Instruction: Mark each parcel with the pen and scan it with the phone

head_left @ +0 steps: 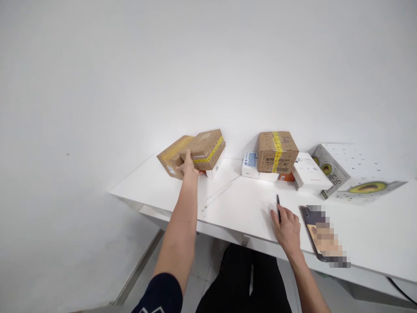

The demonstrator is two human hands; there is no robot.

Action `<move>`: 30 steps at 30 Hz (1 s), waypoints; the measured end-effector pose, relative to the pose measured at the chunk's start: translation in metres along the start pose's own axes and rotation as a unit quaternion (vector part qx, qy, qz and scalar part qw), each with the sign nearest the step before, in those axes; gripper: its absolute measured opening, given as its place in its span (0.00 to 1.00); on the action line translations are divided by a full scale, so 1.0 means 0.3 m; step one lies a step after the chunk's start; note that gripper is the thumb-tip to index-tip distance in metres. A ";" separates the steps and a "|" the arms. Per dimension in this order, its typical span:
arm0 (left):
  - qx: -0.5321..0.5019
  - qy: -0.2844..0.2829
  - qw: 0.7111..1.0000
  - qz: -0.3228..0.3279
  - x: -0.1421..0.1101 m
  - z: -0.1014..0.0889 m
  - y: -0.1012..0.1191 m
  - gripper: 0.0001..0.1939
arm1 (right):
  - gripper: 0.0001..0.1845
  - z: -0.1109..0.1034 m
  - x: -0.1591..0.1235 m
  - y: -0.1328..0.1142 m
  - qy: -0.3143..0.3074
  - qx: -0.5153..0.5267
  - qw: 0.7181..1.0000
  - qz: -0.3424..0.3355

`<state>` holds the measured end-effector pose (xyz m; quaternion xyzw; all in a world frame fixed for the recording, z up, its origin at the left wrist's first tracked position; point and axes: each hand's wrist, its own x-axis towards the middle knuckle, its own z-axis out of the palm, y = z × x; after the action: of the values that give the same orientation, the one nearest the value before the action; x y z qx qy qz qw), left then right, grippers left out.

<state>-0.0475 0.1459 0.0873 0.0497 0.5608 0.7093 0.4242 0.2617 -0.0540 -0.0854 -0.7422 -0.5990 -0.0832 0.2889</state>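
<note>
My left hand (188, 166) reaches to the back left and grips the near left end of a cardboard box (206, 145) with yellow tape. That box is tilted and sits over a white box (217, 167), partly hidden beneath it. A second taped cardboard box (172, 150) lies against it on the left, close to my fingers. Near the table's front edge, my right hand (288, 228) is closed around a slim black pen (278, 206), whose upper end points away from me. A phone (312, 234) lies just right of that hand.
On the white table (228, 200), another cardboard box (278, 152) rests on small white boxes (250, 165) by the wall. An orange box (286, 177) and a white carton (312, 171) are beside it. A large avocado-print box (355, 174) stands at right.
</note>
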 end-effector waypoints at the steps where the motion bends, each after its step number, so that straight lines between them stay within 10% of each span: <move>1: -0.001 0.018 1.000 -0.014 -0.007 0.006 0.003 0.56 | 0.29 0.001 0.000 0.001 0.000 0.002 1.000 -0.001; 7: -0.022 0.001 0.999 0.034 -0.048 -0.028 -0.014 0.41 | 0.29 -0.002 0.002 -0.001 0.002 0.014 1.000 0.008; 13: -0.077 -0.206 0.962 0.160 -0.154 -0.269 -0.103 0.26 | 0.31 0.000 0.002 0.003 0.019 0.055 0.998 0.015; 19: -0.023 -0.299 0.931 0.210 -0.201 -0.468 -0.290 0.29 | 0.31 -0.007 0.001 0.011 0.020 0.118 0.992 0.039; 26: 0.217 -0.433 0.762 0.431 -0.228 -0.500 -0.390 0.36 | 0.27 -0.018 -0.005 0.016 0.035 0.210 0.971 0.112; 30: 0.219 -0.469 0.749 0.413 -0.232 -0.508 -0.398 0.32 | 0.26 -0.006 -0.016 0.033 0.050 0.229 0.967 0.101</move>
<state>-0.0213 -0.0134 -0.0404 0.6946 0.3560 0.5602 0.2773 0.2702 -0.0602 -0.0893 -0.7077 -0.5088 0.0492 0.4877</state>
